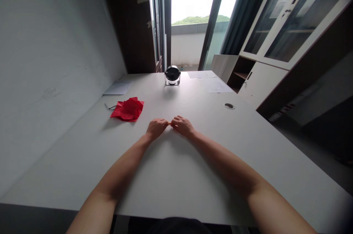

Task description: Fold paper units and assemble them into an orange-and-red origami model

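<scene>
My left hand (157,128) and my right hand (182,125) meet over the middle of the white table (176,175). Both are closed in a pinch, fingertips facing each other. Between them shows a small, thin orange strip (169,123), gripped at either end; its kind is too small to make out, and most of it is hidden by the fingers. To the left of my left hand, apart from it, lies a crumpled red sheet (128,110), like thin paper or cloth. A thin dark cord (112,108) sticks out at its left side.
A round black device in a metal stand (172,75) is at the far edge. White papers (118,87) lie by the left wall, and more sheets (219,86) at the far right. A round cable hole (229,106) sits near the right edge. Cabinets (264,79) stand beyond.
</scene>
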Tool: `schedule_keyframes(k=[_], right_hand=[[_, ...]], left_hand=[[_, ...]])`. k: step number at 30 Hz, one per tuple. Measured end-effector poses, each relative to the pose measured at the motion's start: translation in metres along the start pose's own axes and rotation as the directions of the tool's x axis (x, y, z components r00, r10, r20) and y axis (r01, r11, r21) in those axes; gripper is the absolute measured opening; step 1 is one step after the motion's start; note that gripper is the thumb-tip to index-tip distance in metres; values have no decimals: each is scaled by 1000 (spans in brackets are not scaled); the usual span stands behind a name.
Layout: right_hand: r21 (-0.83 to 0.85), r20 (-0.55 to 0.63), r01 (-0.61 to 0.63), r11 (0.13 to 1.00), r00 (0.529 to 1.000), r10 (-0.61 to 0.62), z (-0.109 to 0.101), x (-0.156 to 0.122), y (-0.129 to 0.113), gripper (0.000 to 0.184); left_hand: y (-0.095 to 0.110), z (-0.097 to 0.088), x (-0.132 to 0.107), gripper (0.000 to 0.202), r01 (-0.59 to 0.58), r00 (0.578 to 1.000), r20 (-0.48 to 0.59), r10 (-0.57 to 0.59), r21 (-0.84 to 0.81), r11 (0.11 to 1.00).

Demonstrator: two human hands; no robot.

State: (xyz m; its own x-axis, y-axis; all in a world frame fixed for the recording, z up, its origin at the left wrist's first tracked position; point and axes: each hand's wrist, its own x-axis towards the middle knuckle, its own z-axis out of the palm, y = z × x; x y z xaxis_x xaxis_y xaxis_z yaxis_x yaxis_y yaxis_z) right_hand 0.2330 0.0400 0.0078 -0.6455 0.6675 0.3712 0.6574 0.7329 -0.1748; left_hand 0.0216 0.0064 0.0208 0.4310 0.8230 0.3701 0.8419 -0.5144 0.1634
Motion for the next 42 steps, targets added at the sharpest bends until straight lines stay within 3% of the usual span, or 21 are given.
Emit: schedule_keyframes(k=[5,14,23,32,36,39,42], right_hand=[[-3,22,52,999,998,-52,2,1,-5,21],[-20,28,-60,998,998,61,-1,4,2,12],[-58,2,-62,996,998,62,1,3,14,17],[23,-24,-76,997,997,76,2,2,18,17],[75,-57,-63,995,996,67,1,1,20,18],[103,-87,-69,992,993,78,2,1,22,22],[146,-94,-73,987,992,87,5,2,23,25]], left_hand=[[2,1,1,20,-50,999,17,50,9,999],[-3,0,1,22,67,998,0,-67,25,997],[-6,2,2,19,113,992,48,-115,40,993],[-14,3,-1,29,213,977,5,-215,-128,969],[-20,7,0,39,308,948,42,-315,-361,880],[-25,13,1,38,312,934,50,-355,-599,737],[-30,19,3,42,296,917,38,-397,-733,612]])
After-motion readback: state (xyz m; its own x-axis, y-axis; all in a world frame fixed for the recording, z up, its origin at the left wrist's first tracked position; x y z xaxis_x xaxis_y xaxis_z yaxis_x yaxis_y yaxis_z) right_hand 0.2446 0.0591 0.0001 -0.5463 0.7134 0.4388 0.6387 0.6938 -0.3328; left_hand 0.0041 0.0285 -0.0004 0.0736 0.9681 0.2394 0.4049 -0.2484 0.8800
